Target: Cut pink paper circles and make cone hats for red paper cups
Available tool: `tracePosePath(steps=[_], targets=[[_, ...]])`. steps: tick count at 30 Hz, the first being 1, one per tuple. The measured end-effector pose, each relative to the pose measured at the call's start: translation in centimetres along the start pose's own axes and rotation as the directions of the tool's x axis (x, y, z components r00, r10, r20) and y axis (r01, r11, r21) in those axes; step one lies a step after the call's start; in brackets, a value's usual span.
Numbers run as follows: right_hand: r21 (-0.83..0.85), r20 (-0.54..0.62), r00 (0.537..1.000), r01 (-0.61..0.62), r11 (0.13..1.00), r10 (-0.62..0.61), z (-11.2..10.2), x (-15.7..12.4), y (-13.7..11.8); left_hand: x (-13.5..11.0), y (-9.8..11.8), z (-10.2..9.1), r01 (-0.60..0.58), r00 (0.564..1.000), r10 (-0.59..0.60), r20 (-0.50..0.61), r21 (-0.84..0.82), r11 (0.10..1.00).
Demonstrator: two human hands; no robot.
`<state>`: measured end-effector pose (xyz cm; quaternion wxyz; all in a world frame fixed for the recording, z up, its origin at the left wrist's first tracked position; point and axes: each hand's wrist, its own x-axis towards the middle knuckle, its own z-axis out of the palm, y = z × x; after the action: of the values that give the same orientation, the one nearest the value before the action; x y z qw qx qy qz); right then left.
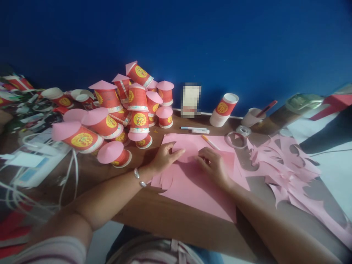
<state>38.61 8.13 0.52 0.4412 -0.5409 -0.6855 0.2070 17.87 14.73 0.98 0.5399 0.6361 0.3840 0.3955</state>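
Between my hands, above the pink sheets, is a round pink paper disc (186, 148). My left hand (166, 156) grips its left edge, thumb on top and fingers beneath. At the disc's right edge my right hand (213, 163) has its fingers curled and pressed together; what the fingertips hold is partly hidden, but they meet the paper. Under both hands lie large pink paper sheets (203, 194). Smaller cut pink pieces (166, 180) rest on the left side of the sheets. An orange-and-white pen (210, 142) lies just beyond my right hand.
Red paper cups with pink cone tops (139, 101) are piled at the back left. A white power strip with cables (41, 161) sits at left. Pink scraps (288, 168), a tape roll (235, 140), stacked cups (224, 110) and a cup holding a red-handled tool (253, 117) are at right.
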Motion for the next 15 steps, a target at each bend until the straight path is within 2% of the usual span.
tracePosePath(steps=[5,9,15], targets=[[0.121,0.037,0.987,-0.158,0.98,0.155,0.07,0.11,-0.13,-0.08,0.67,0.02,-0.026,0.999,0.025,0.035,0.024,0.999],[0.106,0.041,0.991,-0.134,0.985,0.13,0.13,0.04,-0.06,0.14,0.93,0.1,-0.01,0.997,0.012,0.078,-0.023,1.0],[0.047,0.064,0.99,-0.128,0.991,0.125,0.17,-0.19,0.08,0.34,0.17,-0.09,0.094,0.995,-0.092,0.038,-0.062,0.994]])
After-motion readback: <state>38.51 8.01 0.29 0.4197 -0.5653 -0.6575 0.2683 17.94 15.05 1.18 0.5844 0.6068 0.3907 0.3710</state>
